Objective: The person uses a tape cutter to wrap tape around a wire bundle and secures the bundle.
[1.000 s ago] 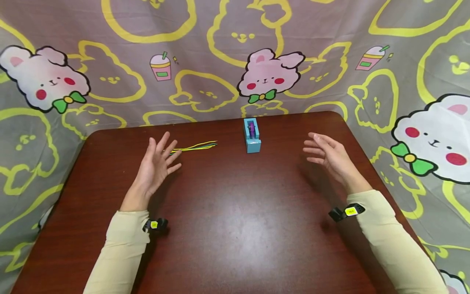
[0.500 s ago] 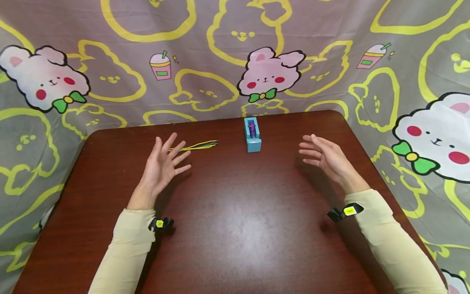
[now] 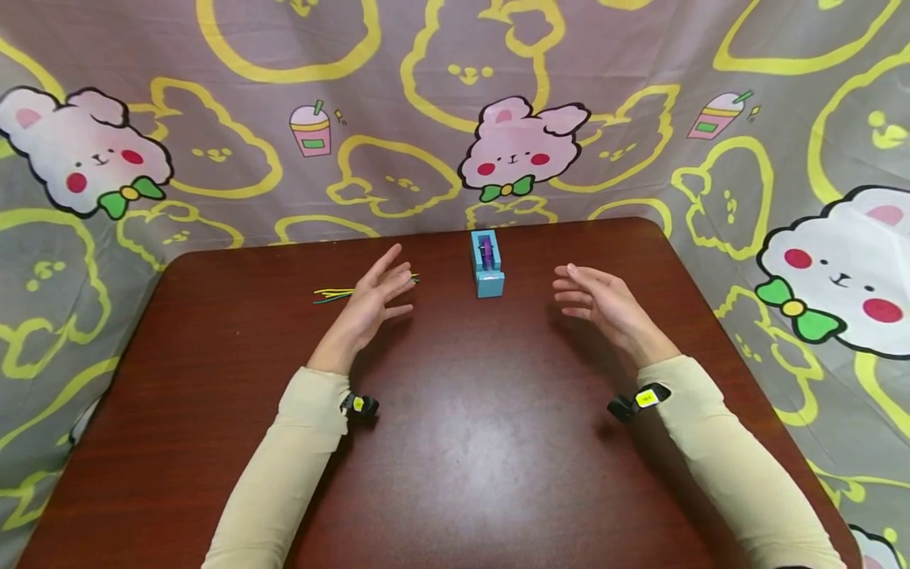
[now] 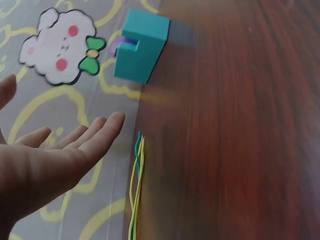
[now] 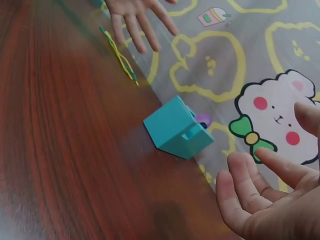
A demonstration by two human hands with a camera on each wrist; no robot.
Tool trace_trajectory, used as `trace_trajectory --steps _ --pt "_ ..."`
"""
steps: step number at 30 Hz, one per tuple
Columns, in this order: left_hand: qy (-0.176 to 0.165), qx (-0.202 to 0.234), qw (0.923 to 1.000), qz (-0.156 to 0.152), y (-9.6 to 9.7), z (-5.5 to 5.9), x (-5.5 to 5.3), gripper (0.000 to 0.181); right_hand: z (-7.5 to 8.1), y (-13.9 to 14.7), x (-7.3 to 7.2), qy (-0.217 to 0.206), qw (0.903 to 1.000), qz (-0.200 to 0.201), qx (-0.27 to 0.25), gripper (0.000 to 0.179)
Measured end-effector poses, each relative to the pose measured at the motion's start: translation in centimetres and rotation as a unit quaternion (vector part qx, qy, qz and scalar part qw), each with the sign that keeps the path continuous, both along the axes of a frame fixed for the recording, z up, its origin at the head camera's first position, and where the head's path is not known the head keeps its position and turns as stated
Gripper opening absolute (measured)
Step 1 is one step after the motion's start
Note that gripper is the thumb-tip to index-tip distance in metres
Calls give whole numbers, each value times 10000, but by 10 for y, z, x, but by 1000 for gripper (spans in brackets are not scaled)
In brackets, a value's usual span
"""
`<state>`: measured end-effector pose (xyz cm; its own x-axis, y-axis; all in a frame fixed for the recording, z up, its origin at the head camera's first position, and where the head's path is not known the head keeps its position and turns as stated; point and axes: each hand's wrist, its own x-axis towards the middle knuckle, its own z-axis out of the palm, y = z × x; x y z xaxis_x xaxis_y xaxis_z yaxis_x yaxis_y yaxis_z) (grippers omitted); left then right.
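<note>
Near the table's back edge stands a blue tape dispenser (image 3: 488,283) with a purple roll (image 3: 486,251) in it. To its left lie several thin yellow and green strings (image 3: 332,294), partly hidden in the head view by my left hand (image 3: 367,307). That hand hovers above the table, fingers spread and holding nothing. My right hand (image 3: 600,307) is held over the table to the right of the dispenser, its fingers loosely extended and nothing in them. In the left wrist view, the strings (image 4: 137,190) lie just beyond the fingertips.
The dark brown wooden table (image 3: 469,442) reaches back to a grey patterned curtain (image 3: 398,111), which also hangs along both sides. Each wrist carries a small black camera, one on the left (image 3: 361,406) and one on the right (image 3: 629,401).
My left hand has moved right, from beside the strings to in front of them, and turned somewhat. My right hand has shifted left toward the dispenser. The dispenser and strings have not moved.
</note>
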<state>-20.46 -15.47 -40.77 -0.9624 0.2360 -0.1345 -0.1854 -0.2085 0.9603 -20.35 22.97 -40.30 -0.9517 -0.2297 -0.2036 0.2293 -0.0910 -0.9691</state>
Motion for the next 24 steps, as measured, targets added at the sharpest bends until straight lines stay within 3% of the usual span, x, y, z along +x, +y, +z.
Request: trace_trajectory --steps 8,13,24 --pt "133 -607 9981 -52 42 -6 -23 64 -5 -20 -12 30 9990 116 425 62" --pt "108 -817 9965 -112 66 -9 -36 62 -10 -34 -23 4 9984 131 556 61" --pt "10 -1130 9936 -88 100 -15 -55 61 -22 -58 -44 -116 9941 313 1030 66"
